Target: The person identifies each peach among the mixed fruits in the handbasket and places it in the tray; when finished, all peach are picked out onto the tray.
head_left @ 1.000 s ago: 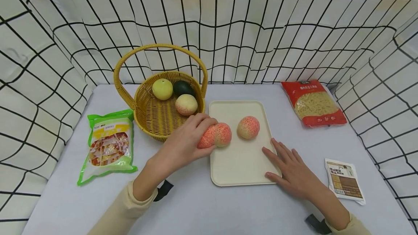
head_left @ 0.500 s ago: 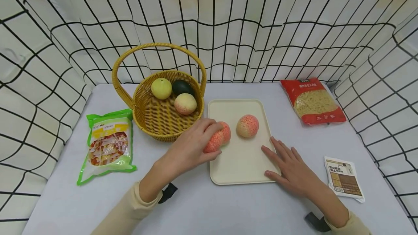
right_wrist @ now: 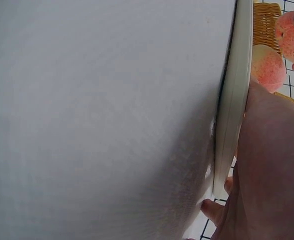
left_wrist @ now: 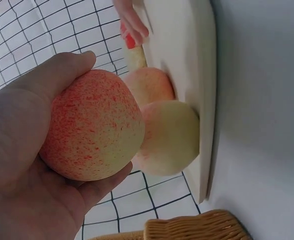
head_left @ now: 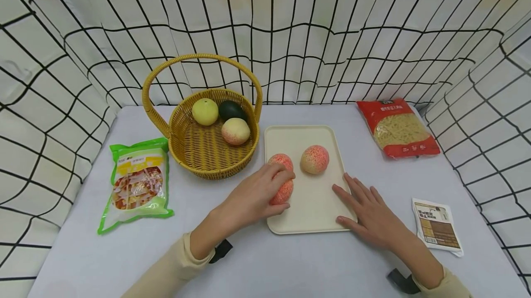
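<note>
Round pink-speckled peach (head_left: 284, 192) is gripped in a person's left hand (head_left: 259, 192), the fingers and thumb curled about it, raised over the left side of a cream rectangular tray (head_left: 309, 213) on a white counter (head_left: 298, 265). Wrist views show the fruit off the tray's surface. A second peach, pink fading to pale yellow (head_left: 282, 160), lies on the tray just beyond it; whether the two touch cannot be told. A third rosy, cream-based peach (head_left: 315, 159) sits to their right. The person's right hand (head_left: 371, 215) rests at the tray's right edge, fingers straight and spread, holding nothing. Behind and to the left, a golden woven basket (head_left: 199, 150) with a tall arched handle carries a yellow-green round fruit (head_left: 205, 112), a dark green oval fruit (head_left: 232, 110) and a pale yellow, pink-blushed peach (head_left: 235, 131). A green-edged food bag (head_left: 138, 183) lies left of the basket; a red bag of pasta (head_left: 400, 128) and a small white-and-brown packet (head_left: 437, 226) lie at right, before black wire mesh (head_left: 296, 33).
</note>
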`<action>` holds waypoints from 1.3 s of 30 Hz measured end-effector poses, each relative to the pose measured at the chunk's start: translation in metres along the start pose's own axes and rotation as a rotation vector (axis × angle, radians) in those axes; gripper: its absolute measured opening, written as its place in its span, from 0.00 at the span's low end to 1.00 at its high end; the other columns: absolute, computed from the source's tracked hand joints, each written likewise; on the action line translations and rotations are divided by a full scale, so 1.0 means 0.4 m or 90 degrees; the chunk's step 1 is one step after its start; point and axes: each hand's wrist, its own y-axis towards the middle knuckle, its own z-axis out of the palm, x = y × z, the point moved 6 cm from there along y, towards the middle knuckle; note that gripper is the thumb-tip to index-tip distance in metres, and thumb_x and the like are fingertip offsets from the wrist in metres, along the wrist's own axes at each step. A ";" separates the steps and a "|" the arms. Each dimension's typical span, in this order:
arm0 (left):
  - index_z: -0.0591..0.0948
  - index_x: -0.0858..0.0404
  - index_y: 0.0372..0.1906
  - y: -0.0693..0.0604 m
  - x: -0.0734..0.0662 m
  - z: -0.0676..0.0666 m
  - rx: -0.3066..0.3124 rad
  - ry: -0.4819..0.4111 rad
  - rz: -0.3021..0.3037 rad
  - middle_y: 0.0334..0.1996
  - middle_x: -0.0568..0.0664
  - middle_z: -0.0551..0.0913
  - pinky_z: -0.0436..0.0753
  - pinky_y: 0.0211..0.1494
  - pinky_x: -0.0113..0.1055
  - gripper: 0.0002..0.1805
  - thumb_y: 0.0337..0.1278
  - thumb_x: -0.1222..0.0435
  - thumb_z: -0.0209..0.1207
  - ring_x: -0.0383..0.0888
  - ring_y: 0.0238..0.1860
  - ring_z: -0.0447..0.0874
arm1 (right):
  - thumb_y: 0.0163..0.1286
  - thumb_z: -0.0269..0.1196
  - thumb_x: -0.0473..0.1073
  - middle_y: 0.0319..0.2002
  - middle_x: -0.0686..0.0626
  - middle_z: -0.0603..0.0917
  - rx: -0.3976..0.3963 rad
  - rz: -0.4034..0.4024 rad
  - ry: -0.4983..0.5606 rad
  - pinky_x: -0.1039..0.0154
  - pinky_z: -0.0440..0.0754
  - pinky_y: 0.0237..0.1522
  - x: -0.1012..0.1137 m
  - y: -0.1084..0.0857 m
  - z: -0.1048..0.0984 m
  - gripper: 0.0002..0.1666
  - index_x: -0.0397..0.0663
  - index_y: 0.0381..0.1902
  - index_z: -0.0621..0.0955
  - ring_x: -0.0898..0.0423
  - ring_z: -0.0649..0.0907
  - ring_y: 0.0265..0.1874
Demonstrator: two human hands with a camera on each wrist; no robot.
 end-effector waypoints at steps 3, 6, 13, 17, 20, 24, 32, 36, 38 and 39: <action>0.78 0.57 0.65 -0.002 -0.006 0.013 0.000 -0.005 0.009 0.60 0.51 0.80 0.86 0.60 0.41 0.32 0.58 0.56 0.77 0.48 0.60 0.81 | 0.74 0.62 0.67 0.88 0.44 0.52 0.002 0.001 0.003 0.23 0.58 0.77 0.000 0.000 0.001 0.47 0.68 0.85 0.60 0.36 0.58 0.84; 0.78 0.56 0.65 -0.003 -0.011 0.022 0.002 -0.005 0.014 0.60 0.51 0.80 0.86 0.59 0.41 0.32 0.58 0.56 0.77 0.49 0.60 0.82 | 0.74 0.62 0.67 0.88 0.44 0.52 0.003 0.000 0.003 0.23 0.58 0.77 0.000 0.000 0.000 0.47 0.68 0.85 0.60 0.36 0.58 0.84; 0.78 0.56 0.66 -0.005 -0.024 0.040 0.018 -0.008 0.022 0.62 0.51 0.79 0.87 0.58 0.40 0.31 0.59 0.56 0.76 0.48 0.59 0.82 | 0.75 0.62 0.67 0.88 0.44 0.52 0.003 -0.001 -0.001 0.23 0.59 0.76 0.000 -0.002 0.000 0.47 0.68 0.85 0.60 0.36 0.58 0.84; 0.77 0.56 0.67 -0.005 -0.029 0.054 0.033 -0.011 0.024 0.61 0.50 0.79 0.86 0.59 0.38 0.32 0.60 0.56 0.76 0.47 0.60 0.81 | 0.75 0.62 0.67 0.88 0.44 0.53 -0.001 -0.003 -0.003 0.23 0.60 0.76 0.000 -0.002 -0.001 0.47 0.68 0.85 0.60 0.36 0.59 0.84; 0.77 0.55 0.66 -0.005 -0.030 0.066 0.044 -0.012 0.023 0.61 0.50 0.79 0.86 0.60 0.39 0.32 0.60 0.55 0.76 0.47 0.61 0.80 | 0.75 0.62 0.67 0.88 0.44 0.53 -0.004 -0.004 -0.004 0.23 0.60 0.76 0.000 -0.002 0.000 0.47 0.68 0.85 0.60 0.35 0.59 0.84; 0.78 0.55 0.65 -0.005 -0.032 0.079 0.050 -0.010 0.027 0.60 0.49 0.79 0.86 0.60 0.40 0.31 0.59 0.55 0.76 0.47 0.61 0.80 | 0.75 0.62 0.66 0.87 0.43 0.53 -0.009 -0.007 -0.006 0.23 0.61 0.76 0.000 -0.002 0.000 0.47 0.68 0.85 0.60 0.35 0.60 0.83; 0.77 0.54 0.65 -0.003 -0.034 0.100 0.062 0.023 0.032 0.58 0.50 0.80 0.86 0.57 0.39 0.32 0.59 0.54 0.76 0.47 0.58 0.80 | 0.75 0.62 0.66 0.87 0.44 0.53 -0.008 -0.008 -0.006 0.23 0.61 0.76 -0.003 -0.001 0.003 0.46 0.68 0.85 0.60 0.36 0.60 0.84; 0.77 0.54 0.64 -0.002 -0.036 0.106 0.059 0.040 0.038 0.56 0.49 0.80 0.85 0.57 0.38 0.32 0.58 0.54 0.77 0.46 0.58 0.80 | 0.75 0.62 0.67 0.88 0.44 0.53 -0.006 -0.005 -0.005 0.23 0.60 0.76 -0.004 0.000 0.004 0.46 0.68 0.85 0.60 0.36 0.59 0.84; 0.78 0.54 0.63 -0.002 -0.037 0.108 0.053 0.047 0.045 0.55 0.48 0.80 0.85 0.57 0.37 0.31 0.57 0.55 0.77 0.46 0.57 0.80 | 0.75 0.62 0.67 0.88 0.44 0.53 -0.005 -0.004 -0.005 0.23 0.60 0.76 -0.004 -0.001 0.003 0.46 0.68 0.85 0.60 0.36 0.59 0.84; 0.78 0.55 0.63 -0.002 -0.038 0.109 0.050 0.049 0.048 0.55 0.48 0.80 0.85 0.57 0.37 0.31 0.56 0.55 0.77 0.46 0.56 0.80 | 0.75 0.62 0.67 0.88 0.44 0.53 -0.006 -0.003 -0.005 0.23 0.60 0.76 -0.004 -0.001 0.003 0.46 0.68 0.85 0.61 0.36 0.59 0.84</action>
